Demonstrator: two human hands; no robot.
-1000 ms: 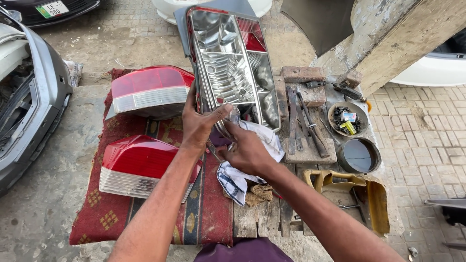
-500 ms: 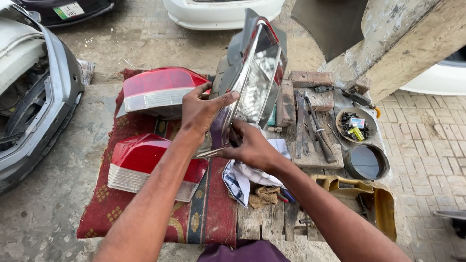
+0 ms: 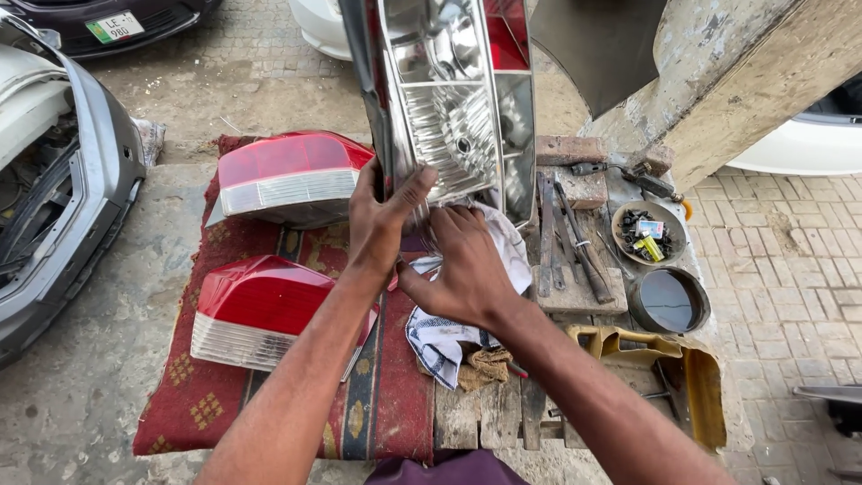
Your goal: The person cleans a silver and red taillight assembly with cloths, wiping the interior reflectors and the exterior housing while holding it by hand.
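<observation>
A chrome tail light reflector housing (image 3: 449,108) stands upright in front of me, its shiny inside facing me, red sections at its top right. My left hand (image 3: 382,220) grips its lower left edge, thumb across the front. My right hand (image 3: 462,260) is at its bottom edge, fingers curled against the housing and over a white checked cloth (image 3: 449,332); whether it grips the cloth I cannot tell. Two red and white tail lights (image 3: 287,175) (image 3: 256,310) lie on a red patterned rug (image 3: 377,404) to the left.
A wooden board with hand tools (image 3: 570,242), a bowl of small parts (image 3: 648,233) and a round tin of dark liquid (image 3: 669,301) sit to the right. A yellow cut container (image 3: 691,377) lies nearby. A grey car bumper (image 3: 76,207) is at left, a concrete pillar (image 3: 745,72) at right.
The housing has been lifted from lying flat to standing upright and turned with its shiny inside toward me. Both hands rose with it, staying at its lower edge.
</observation>
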